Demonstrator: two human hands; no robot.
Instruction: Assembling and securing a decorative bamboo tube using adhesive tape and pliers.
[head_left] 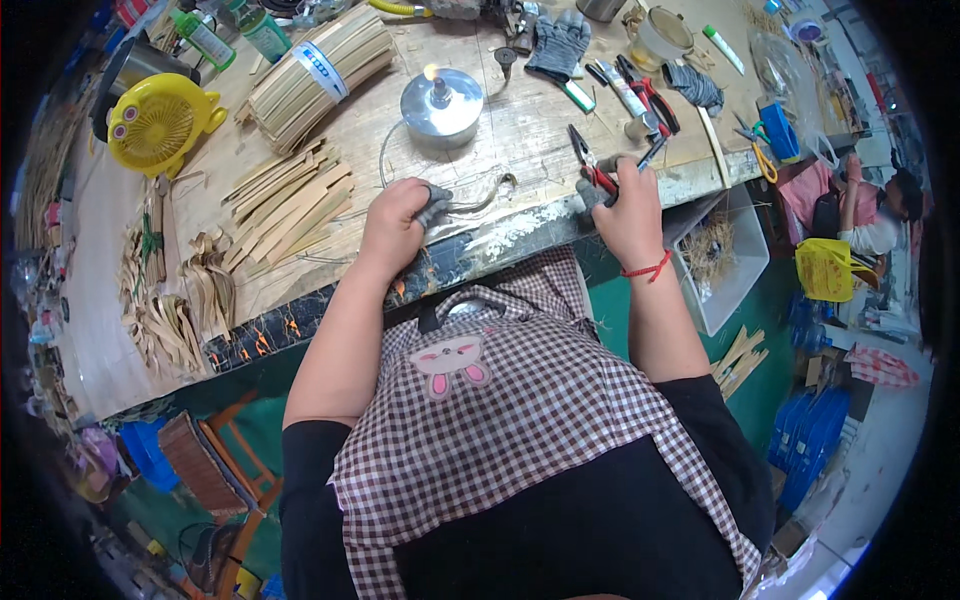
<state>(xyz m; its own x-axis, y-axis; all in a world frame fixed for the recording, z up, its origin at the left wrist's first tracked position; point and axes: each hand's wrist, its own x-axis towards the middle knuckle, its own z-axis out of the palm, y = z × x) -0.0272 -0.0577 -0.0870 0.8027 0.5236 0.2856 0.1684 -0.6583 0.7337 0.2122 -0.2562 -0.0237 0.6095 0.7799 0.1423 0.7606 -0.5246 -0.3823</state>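
Note:
My left hand, with grey fabric on its fingertips, is closed on a thin bamboo strip near the bench's front edge. The strip's free end curls into a small hook toward the right. My right hand, also with grey fabric at the fingers and a red cord on the wrist, grips red-handled pliers. The pliers' jaws point away from me and look slightly apart, touching nothing. Beyond my left hand stands a round metal spirit lamp with a small flame at its wick.
Left of the lamp lie a bound bundle of bamboo strips, loose strips and a yellow fan. Grey gloves, more pliers and scissors lie to the right. A white bin stands below; another person is far right.

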